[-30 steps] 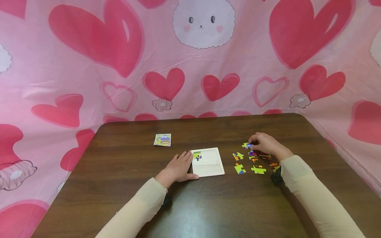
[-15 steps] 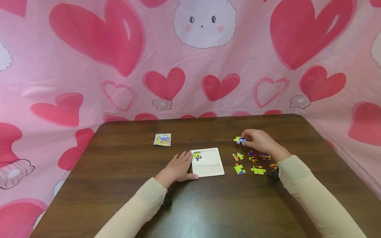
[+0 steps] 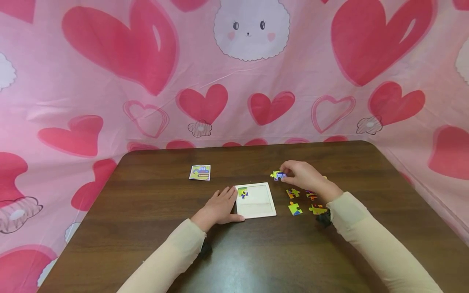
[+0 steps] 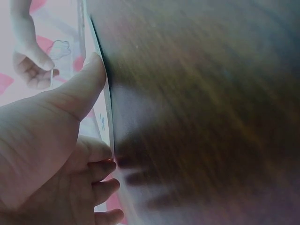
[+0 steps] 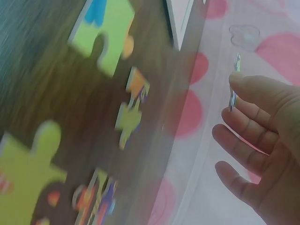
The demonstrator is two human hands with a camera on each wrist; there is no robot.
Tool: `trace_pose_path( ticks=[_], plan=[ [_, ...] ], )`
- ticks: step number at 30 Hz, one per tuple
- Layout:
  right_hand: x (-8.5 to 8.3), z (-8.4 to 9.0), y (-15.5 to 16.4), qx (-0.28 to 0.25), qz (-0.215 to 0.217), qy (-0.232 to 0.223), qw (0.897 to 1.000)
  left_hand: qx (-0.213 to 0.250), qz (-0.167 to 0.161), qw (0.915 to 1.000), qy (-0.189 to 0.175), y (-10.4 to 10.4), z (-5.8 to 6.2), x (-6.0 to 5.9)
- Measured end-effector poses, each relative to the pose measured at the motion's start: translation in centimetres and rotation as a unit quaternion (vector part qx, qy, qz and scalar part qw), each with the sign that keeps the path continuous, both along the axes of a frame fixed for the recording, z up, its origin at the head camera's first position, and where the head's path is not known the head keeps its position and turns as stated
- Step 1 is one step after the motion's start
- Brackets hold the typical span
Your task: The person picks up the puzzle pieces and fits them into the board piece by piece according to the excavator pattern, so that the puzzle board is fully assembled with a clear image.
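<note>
You have a dark wooden table point(image 3: 154, 228) in front of you, with its far corners rounded. On its far left part lies a small picture card point(image 3: 200, 172), flat and well apart from everything else. Behind and around the table hangs a pink cloth point(image 3: 110, 81) printed with red hearts and a white fluffy cartoon face point(image 3: 250, 28).
</note>
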State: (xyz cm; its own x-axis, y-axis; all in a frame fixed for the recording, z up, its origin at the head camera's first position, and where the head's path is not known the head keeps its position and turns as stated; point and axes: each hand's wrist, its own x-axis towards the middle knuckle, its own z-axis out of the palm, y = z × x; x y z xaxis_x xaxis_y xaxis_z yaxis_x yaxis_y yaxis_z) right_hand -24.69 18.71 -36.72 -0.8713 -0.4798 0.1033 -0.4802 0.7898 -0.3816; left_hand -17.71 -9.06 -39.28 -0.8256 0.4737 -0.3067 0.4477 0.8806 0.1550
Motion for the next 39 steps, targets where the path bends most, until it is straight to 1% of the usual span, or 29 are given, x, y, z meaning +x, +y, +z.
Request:
trace_pose_path(
  ticks=[5, 11, 16, 25, 32, 39],
  plan=[
    [0.2, -0.1, -1.5, 0.001, 0.025, 0.008, 1.0, 0.0, 0.001, 1.0, 0.0, 0.0, -0.1, 0.0],
    [0.4, -0.5, -3.4, 0.009, 0.074, 0.044, 0.996, -0.002, 0.007, 1.0, -0.003, 0.0, -0.2, 0.0],
    [0.6, -0.8, -5.2, 0.014, 0.098, 0.042, 0.994, 0.0, 0.006, 1.0, 0.0, 0.0, -0.2, 0.0],
    [1.0, -1.7, -6.9, 0.016, 0.116, 0.033, 0.993, 0.002, 0.001, 1.0, 0.005, -0.1, -0.1, 0.0],
    [0.6, -2.7, -7.5, 0.055, 0.112, 0.023, 0.992, -0.001, 0.0, 1.0, 0.005, 0.0, -0.2, 0.0],
    [0.4, -3.2, -7.5, 0.071, 0.114, 0.016, 0.991, -0.013, 0.003, 0.9999, 0.002, 0.1, -0.2, -0.1]
  ],
)
